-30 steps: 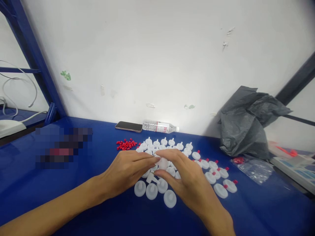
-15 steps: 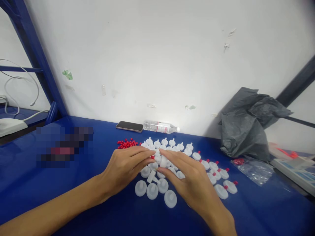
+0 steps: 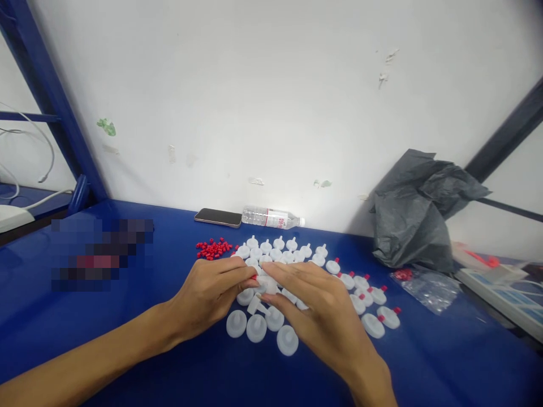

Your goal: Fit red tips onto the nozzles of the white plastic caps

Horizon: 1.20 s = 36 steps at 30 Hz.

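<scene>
My left hand [image 3: 210, 291] pinches a small red cap [image 3: 254, 277] between thumb and fingertips. Just to its right, my right hand [image 3: 324, 308] is closed on a white plastic disc-shaped piece [image 3: 268, 285], partly hidden by the fingers. Cap and piece meet or nearly meet; the fingers hide the exact contact. Beneath and around both hands lie many white discs with short nozzles [image 3: 287, 340]. To the right, several similar discs wear red caps on their nozzles [image 3: 373, 325]. A heap of loose red caps [image 3: 213, 249] sits beyond my left hand.
On the blue table [image 3: 169, 367], a phone [image 3: 218, 217] and a clear bottle [image 3: 271, 217] lie along the wall. A grey plastic bag [image 3: 416, 215] stands at right, near a clear bag [image 3: 428, 288] and a pale device [image 3: 492, 288]. A pixelated patch [image 3: 97, 260] covers something at left.
A red cap has come into sight between my left fingertips, beside the white piece. My right fingers have shifted slightly around that piece. The whole view has swung a little to the right.
</scene>
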### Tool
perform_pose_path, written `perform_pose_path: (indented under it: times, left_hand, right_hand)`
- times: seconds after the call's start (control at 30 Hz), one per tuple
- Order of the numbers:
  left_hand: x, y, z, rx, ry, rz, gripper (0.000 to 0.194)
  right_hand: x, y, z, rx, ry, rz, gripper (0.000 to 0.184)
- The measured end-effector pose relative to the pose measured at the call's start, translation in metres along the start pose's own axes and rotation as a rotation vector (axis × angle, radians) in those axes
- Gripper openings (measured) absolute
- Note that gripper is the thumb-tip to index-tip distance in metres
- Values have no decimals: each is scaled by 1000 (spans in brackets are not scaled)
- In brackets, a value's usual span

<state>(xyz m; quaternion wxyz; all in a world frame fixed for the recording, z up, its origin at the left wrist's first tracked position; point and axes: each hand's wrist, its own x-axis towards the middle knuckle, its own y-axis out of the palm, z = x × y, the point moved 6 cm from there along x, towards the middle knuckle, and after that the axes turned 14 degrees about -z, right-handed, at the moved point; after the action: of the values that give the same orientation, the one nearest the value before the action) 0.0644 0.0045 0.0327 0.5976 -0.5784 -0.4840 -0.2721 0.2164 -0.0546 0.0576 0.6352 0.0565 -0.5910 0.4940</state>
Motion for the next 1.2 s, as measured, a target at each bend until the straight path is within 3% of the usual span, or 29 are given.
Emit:
perform_pose_path:
  times: [0.43,0.73,0.87,1.03,1.2]
  left_hand:
    - [-1,1,-1,-187,-120,41,16]
    - [-2,3,-3,-243,-163,35,14]
    - [-2,6,1,-188,-152,84,19]
    - [0,9,-3,-68,-34,149,15]
    - [-1,8,2,40,-25,158,18]
  right_hand:
    - [0,4,2,4,15,97,36]
    - [0,5,0,53,6,86,39]
    - [1,7,-1,39,26,105,38]
    - [-1,11,-6,-88,49,129,26]
    - [1,-7,-24,-162,182,42,15]
